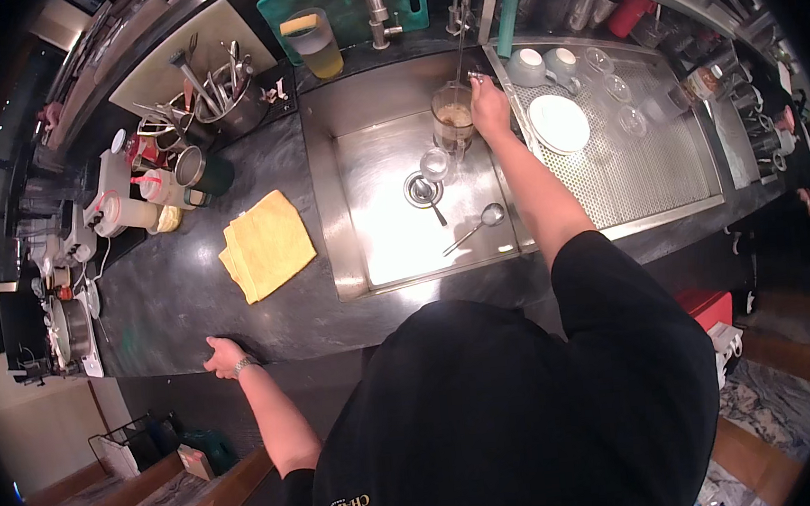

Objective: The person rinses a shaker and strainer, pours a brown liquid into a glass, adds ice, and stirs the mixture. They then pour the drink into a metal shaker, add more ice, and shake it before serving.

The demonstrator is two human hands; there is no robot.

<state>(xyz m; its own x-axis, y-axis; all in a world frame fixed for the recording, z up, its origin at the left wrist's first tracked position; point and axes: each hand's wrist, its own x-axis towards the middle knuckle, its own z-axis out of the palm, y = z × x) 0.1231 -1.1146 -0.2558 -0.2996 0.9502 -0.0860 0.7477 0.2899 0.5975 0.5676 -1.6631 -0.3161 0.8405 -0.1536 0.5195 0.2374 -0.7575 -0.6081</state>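
My right hand [491, 109] is over the right side of the steel sink [383, 247], fingers closed around a small shiny metal piece [476, 75] whose kind I cannot tell. Beside it a clear glass jug [453, 117] with brownish, foamy liquid stands in the sink under a thin stream from the right-hand tap [458, 19]. A small clear glass [434, 164] is close to the jug. One spoon [492, 215] lies on the sink floor, and another utensil [437, 211] rests at the drain. My left hand [225, 357], empty and loosely curled, rests at the counter's front edge.
A folded yellow cloth [270, 246] lies left of the sink. Behind it stand a dark green mug [204, 172] and a steel utensil pot [233, 106]. On the perforated drainboard [628, 185] are white plates [559, 124], upturned cups [526, 67] and clear glasses [617, 88].
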